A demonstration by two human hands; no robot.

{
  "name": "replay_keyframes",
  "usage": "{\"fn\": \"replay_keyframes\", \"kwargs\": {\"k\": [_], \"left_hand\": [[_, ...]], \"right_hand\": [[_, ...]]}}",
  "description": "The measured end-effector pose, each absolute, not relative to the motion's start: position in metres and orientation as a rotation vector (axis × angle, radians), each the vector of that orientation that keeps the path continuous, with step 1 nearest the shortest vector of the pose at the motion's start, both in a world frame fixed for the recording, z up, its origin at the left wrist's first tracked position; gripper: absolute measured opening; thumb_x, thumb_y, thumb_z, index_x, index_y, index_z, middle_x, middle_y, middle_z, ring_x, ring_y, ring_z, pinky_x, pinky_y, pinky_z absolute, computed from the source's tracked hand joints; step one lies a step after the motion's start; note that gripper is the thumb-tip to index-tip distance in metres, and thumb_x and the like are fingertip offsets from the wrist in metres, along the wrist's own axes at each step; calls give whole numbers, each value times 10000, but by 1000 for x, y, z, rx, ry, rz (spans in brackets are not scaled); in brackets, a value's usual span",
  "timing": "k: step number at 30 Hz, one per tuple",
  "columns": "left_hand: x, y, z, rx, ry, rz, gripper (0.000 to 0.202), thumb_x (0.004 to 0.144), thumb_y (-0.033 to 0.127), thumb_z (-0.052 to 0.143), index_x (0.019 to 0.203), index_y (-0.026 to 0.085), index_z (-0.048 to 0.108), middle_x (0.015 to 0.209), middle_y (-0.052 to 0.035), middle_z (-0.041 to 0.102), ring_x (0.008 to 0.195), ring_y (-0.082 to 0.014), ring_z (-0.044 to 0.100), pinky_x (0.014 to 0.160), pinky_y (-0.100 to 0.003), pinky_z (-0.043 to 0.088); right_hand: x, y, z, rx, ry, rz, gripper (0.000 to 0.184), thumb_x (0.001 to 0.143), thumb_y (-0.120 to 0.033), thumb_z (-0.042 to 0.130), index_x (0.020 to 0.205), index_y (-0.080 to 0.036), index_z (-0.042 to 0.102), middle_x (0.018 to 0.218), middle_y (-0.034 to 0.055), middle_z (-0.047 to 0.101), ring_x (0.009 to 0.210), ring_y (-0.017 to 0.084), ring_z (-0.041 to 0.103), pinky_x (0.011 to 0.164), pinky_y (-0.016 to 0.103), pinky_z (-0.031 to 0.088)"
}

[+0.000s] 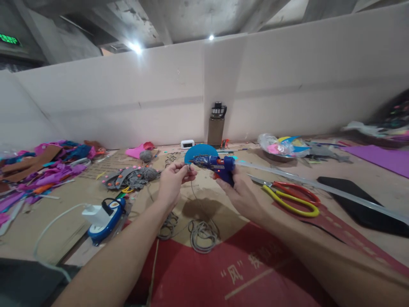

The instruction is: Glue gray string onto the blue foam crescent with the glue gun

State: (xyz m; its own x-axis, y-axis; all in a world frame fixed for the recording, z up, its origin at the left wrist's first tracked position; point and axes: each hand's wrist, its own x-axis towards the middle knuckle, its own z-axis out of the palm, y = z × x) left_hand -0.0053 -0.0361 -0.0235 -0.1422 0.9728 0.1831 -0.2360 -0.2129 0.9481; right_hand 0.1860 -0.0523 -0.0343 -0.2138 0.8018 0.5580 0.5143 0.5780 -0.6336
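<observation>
My right hand point(238, 187) grips a blue hot glue gun point(227, 167), its nozzle pointing left. A long translucent glue stick point(306, 177) runs out of the gun's back to the right. Fingers closed, my left hand point(175, 179) pinches a thin grey cord point(192, 187) right by the nozzle; whether they touch I cannot make out. From there the cord hangs down to loose coils point(203, 236) on the cardboard. Behind the nozzle shows a blue round piece point(200, 150), partly hidden by the gun and my fingers.
Red-and-yellow-handled scissors point(294, 198) and a black flat slab point(361, 204) lie right. A power strip point(107, 221) with a white plug sits left, near grey felt pieces point(128, 178) and colourful scraps point(47, 166). A bottle point(216, 125) stands at the back beside a bowl point(281, 155).
</observation>
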Motion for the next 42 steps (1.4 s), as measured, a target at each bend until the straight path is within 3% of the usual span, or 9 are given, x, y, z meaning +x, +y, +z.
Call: {"fn": "replay_keyframes", "kwargs": {"k": [12, 42], "left_hand": [[-4, -37, -24, 1124, 1031, 1547, 234, 681, 295, 722, 773, 113, 606, 687, -70, 684, 619, -148, 655, 621, -289, 535], [-7, -36, -19, 1147, 1033, 1602, 202, 696, 282, 705, 769, 108, 633, 728, -74, 685, 631, -138, 651, 616, -267, 526]], "right_hand": [[185, -53, -37, -1094, -1926, 396, 280, 902, -384, 433, 1068, -176, 521, 969, 105, 645, 848, 236, 603, 754, 363, 456], [185, -54, -32, -1139, -1905, 280, 239, 871, -329, 466, 1061, -200, 534, 955, 113, 649, 837, 254, 614, 740, 383, 476]]}}
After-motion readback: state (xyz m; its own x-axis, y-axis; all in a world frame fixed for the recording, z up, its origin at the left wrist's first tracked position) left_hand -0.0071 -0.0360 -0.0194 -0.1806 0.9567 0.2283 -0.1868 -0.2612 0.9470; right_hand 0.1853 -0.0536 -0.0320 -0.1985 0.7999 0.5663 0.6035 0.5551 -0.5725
